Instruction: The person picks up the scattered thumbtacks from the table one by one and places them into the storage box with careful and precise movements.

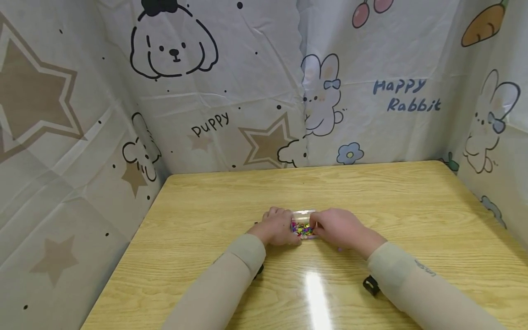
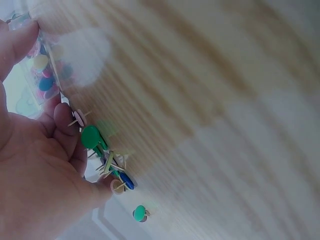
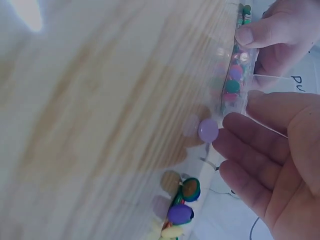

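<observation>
A clear plastic box (image 1: 303, 230) of colourful thumbtacks lies on the table between both hands. My left hand (image 1: 278, 225) grips its left end, the thumb on the near side. My right hand (image 1: 339, 227) reaches over the right end with bent fingertips at the box. In the right wrist view its lower fingers hang loosely beside a lilac thumbtack (image 3: 208, 130); whether the fingertips pinch a tack is hidden. Near the left hand's fingers, a green thumbtack (image 2: 91, 137) lies among several small pieces with metal points.
A separate green tack (image 2: 140, 213) lies on the wooden table (image 1: 206, 201). Past the right hand are more pieces, including a purple tack (image 3: 180, 213). Printed cloth (image 1: 247, 82) hangs behind and along the sides of the table.
</observation>
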Demonstrator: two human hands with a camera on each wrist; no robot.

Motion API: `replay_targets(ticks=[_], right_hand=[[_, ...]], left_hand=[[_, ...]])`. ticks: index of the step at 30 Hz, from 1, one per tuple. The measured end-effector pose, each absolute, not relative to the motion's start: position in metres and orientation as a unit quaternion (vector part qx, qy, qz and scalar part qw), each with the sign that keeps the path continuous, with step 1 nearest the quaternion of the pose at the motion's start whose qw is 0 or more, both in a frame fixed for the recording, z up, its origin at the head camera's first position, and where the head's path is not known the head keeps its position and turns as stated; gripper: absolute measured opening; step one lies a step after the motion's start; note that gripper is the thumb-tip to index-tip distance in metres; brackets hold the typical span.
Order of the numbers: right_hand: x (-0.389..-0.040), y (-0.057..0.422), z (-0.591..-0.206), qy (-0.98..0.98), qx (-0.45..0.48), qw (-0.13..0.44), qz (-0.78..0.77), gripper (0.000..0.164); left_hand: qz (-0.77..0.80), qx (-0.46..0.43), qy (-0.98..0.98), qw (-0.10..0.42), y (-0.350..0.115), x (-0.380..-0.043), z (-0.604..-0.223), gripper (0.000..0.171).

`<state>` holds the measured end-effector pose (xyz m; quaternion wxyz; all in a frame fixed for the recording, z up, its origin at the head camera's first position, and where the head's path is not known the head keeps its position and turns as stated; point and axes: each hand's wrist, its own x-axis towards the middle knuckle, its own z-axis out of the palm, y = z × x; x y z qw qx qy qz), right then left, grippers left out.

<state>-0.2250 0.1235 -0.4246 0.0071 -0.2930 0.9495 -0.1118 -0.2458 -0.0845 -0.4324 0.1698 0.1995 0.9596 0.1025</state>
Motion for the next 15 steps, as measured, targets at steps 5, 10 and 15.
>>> replay_targets(ticks=[5, 10, 15], right_hand=[[-0.222, 0.131, -0.422, 0.950, -0.288, 0.014, -0.124, 0.005], [-0.221, 0.139, -0.420, 0.950, -0.282, 0.023, -0.129, 0.006], [-0.220, 0.146, -0.418, 0.949, -0.289, 0.029, -0.121, 0.009]], left_hand=[[0.108, 0.203, 0.959, 0.163, -0.084, -0.245, -0.433, 0.070], [0.111, 0.200, 0.959, 0.166, -0.084, -0.245, -0.433, 0.070], [0.109, 0.200, 0.959, 0.168, -0.085, -0.244, -0.433, 0.074]])
